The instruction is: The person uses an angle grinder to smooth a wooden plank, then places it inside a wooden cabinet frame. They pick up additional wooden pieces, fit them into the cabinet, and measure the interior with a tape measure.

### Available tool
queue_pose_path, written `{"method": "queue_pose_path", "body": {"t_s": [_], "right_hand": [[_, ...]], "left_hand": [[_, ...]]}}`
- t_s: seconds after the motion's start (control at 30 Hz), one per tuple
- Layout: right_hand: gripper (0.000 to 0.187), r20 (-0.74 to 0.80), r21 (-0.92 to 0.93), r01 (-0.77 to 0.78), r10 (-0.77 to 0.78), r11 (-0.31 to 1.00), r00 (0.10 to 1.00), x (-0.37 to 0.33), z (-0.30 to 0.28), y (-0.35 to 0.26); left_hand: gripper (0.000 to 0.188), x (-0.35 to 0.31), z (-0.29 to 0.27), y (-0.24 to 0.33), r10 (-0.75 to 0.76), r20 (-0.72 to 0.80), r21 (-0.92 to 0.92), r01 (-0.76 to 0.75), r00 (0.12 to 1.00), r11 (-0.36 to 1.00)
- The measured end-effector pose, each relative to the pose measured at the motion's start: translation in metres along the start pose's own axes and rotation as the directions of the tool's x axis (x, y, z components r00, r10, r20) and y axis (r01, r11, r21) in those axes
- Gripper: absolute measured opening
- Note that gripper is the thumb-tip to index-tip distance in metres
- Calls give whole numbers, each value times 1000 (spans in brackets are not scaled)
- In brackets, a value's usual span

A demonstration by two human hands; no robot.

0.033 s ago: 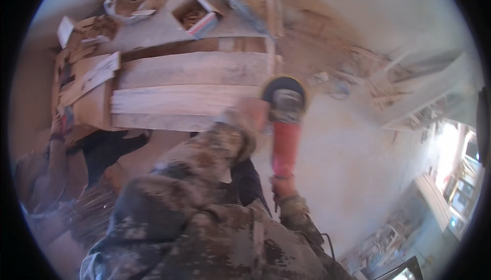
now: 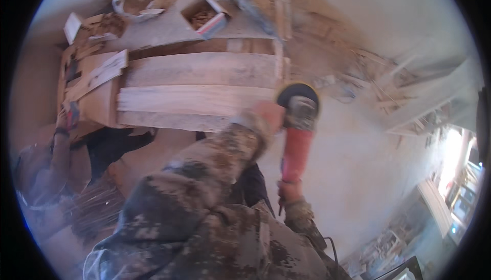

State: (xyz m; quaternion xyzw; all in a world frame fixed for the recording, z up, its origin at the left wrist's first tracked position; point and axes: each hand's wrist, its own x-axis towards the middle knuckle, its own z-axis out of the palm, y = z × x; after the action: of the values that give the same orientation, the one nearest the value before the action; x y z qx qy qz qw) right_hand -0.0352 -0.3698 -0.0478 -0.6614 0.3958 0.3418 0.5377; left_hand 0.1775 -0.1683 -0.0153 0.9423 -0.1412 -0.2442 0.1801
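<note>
My left hand (image 2: 269,115), a bit blurred, is closed at the head of a red and grey angle sander (image 2: 297,149). Further back, my right hand (image 2: 290,190) wraps round the tool's rear end. The sander's dark round disc with a yellowish rim points away from me, just off the right end of the workbench. On that bench lies a pale wooden board (image 2: 189,100), left of the disc, with a wider greyish board (image 2: 204,68) behind it. A dark cord hangs by my right sleeve.
At the far left a co-worker's hand (image 2: 62,121) holds a red and dark tool. An open carton (image 2: 207,21) with wood pieces and another sander (image 2: 250,11) lie behind the boards. Scrap wood (image 2: 394,83) is piled at the right, more at lower right.
The view has shifted slightly, so the bench sits further right. The sander and both my hands have moved a little right relative to the boards, still held the same way.
</note>
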Motion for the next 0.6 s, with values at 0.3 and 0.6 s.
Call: {"method": "queue_pose_path", "body": {"t_s": [0.3,0.6], "right_hand": [[12,4,34,-135,135,990,991,-28,-3,2],[21,177,-352,125,-65,927,982,4,73,-4]], "left_hand": [[20,-17,-7,4,-103,220,-66,120,970,991],[19,-93,-11,-116,-258,-5,-127,256,966,958]]}}
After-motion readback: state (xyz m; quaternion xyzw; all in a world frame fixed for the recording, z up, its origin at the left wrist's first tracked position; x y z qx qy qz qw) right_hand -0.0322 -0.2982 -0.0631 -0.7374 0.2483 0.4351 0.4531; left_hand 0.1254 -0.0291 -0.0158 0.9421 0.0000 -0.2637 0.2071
